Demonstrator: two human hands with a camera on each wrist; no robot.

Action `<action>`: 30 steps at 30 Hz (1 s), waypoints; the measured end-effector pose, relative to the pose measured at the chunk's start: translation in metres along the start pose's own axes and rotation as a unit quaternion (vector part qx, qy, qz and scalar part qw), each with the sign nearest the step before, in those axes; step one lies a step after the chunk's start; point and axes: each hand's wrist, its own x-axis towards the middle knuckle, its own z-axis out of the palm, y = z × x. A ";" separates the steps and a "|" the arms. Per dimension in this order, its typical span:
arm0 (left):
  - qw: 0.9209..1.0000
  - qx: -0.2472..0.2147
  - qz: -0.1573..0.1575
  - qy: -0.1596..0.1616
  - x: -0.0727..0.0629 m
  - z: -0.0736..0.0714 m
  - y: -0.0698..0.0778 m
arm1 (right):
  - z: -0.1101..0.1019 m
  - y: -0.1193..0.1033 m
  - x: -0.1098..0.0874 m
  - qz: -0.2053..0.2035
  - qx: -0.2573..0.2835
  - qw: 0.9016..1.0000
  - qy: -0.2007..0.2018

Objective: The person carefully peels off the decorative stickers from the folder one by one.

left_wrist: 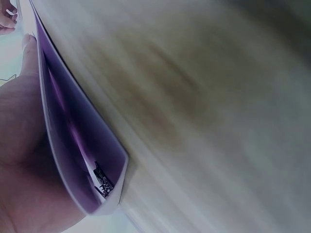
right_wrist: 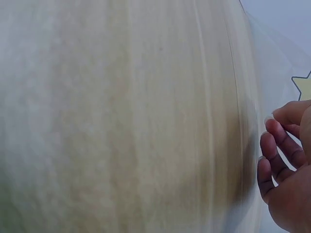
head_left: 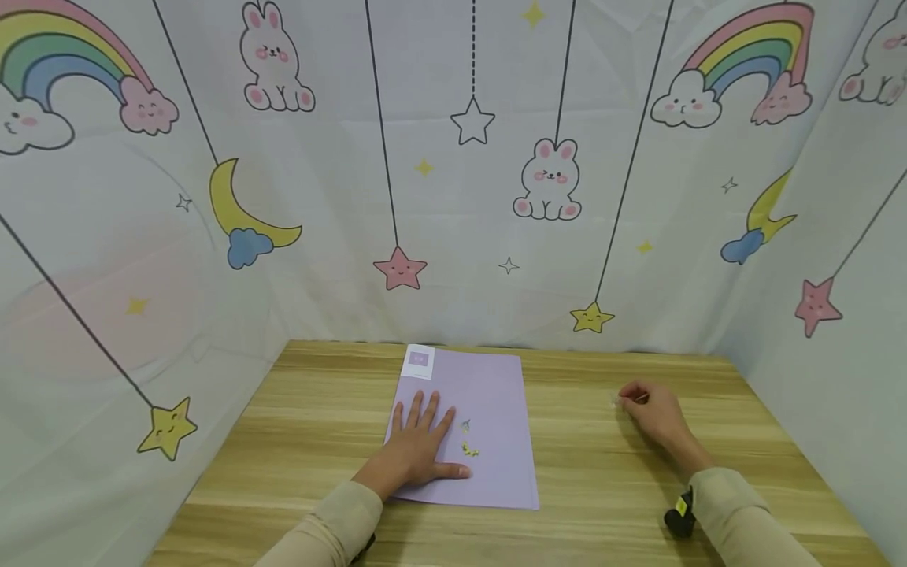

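A lilac folder lies on the wooden table, with a white label at its top left corner. My left hand rests flat on it, fingers spread. Just right of that hand, a small bluish sticker-like piece and a small yellow one sit on the cover. The left wrist view shows the folder's edge gaping slightly, with a dark patterned bit inside. Out to the right, my right hand pinches a tiny see-through piece between thumb and forefinger; its kind is too small to tell.
The wooden tabletop reaches back to a white curtain printed with rainbows, rabbits, moons and stars, which also hangs along both sides. A black device is strapped at my right wrist.
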 end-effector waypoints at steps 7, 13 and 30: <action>1.000 -0.005 0.008 0.004 0.001 0.000 -0.002 | -0.002 -0.007 0.000 0.016 0.000 1.000 -0.008; 1.000 -0.006 0.007 0.002 0.000 -0.003 -0.001 | -0.004 -0.025 0.001 0.021 0.016 0.999 -0.022; 1.000 0.016 -0.003 -0.008 0.000 -0.001 -0.001 | 0.021 -0.072 0.003 -0.073 0.059 0.995 -0.011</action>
